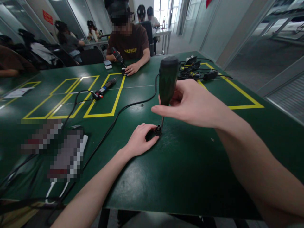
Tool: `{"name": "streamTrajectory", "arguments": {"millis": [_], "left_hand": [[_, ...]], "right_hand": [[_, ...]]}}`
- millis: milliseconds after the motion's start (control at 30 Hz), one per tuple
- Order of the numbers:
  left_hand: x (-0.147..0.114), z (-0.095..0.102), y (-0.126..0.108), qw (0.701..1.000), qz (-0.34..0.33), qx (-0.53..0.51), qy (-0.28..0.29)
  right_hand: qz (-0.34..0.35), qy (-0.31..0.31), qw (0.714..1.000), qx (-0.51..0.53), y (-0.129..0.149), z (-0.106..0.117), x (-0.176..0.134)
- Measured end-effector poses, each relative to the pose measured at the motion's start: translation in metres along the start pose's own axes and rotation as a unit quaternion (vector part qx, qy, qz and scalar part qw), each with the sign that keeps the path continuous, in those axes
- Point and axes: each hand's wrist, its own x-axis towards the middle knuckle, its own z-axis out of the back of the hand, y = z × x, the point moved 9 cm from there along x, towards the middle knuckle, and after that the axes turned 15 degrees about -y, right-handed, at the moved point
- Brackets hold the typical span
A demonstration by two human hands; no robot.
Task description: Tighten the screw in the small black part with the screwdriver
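We have both hands at work over the green tabletop [201,161], near each other but apart. Our left hand [142,139] rests low on the surface, thumb and fingers pinched around a small black cylindrical part [158,130], which stands on the tabletop in front of us. Our right hand [194,103] is wrapped around the thick dark handle of a screwdriver [168,80], held nearly upright, its thin shaft running down to the right edge of the part; we cannot tell whether the tip sits in a screw. A long black cable [123,108] curves past the left hand, and beyond it a blue-and-black pen-shaped tool [104,89] lies across yellow tape outlines [99,115]. Two pixelated devices [67,152] lie to our left, wires trailing from them. Beyond our right hand sits a tangle of black cables [199,70]. Across from us, a co-worker in a brown T-shirt [139,38] holds another dark screwdriver [117,55] over a small black piece [123,71], steadied by the co-worker's other hand [133,68].
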Motion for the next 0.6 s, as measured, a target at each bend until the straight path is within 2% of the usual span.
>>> {"name": "streamTrajectory", "arguments": {"millis": [600], "left_hand": [[-0.0008,-0.0004,0.0011,1.000,-0.003,-0.005,-0.001]], "right_hand": [[0.004,-0.013,1.000,-0.005,-0.0017,0.0018,0.0022]]}}
